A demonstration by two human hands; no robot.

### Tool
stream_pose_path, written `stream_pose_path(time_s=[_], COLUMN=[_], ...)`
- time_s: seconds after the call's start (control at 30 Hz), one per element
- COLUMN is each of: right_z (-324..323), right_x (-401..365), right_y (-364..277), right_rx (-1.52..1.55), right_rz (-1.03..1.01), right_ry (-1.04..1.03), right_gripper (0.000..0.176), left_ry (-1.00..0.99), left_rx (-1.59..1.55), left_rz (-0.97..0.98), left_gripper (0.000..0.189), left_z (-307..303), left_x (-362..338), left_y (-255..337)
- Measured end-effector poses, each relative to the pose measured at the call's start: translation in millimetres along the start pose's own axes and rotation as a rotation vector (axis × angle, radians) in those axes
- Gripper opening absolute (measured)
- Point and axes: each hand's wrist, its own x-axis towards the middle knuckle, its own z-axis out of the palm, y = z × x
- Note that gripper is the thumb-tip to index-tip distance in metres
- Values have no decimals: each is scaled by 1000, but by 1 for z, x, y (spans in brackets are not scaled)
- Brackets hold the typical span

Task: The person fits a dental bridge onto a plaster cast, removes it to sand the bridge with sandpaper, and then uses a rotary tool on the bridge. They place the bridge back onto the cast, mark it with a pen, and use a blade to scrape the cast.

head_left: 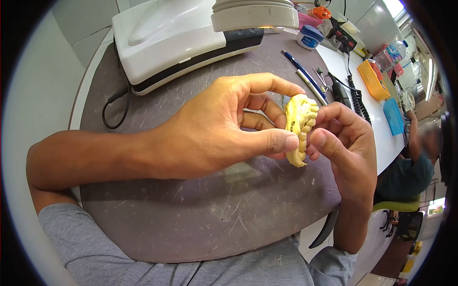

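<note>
A yellow dental cast (296,125) with a row of teeth and small dark writing on its side is held up above the bench. My left hand (210,124) grips it from the left, the thumb on the near side and the index finger over its upper end. From the right, my right hand (346,143) has its fingers curled against the tooth side. Its thumb is close to the teeth, and some fingertips are partly hidden by the cast. Whether anything small is between those fingers cannot be made out.
A white machine (176,38) with a cable stands at the back left, beside a round white hood (255,16). Pens (305,71), a black handpiece (340,90) and a blue-lidded jar (310,37) lie at the right. Orange (372,80) and blue baskets (393,117) stand beyond. Another person (405,176) sits far right.
</note>
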Motion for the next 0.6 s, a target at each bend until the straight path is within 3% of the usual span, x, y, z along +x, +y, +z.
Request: stream_pose_path(time_s=[0.6], right_z=[-1], right_x=[2], right_y=[1], right_rx=[59], right_rz=[102], right_ry=[-36], right_gripper=[37], left_ry=[-4], left_rx=[62], left_rz=[-22], left_gripper=[62], left_z=[-1], left_x=[0], left_y=[1])
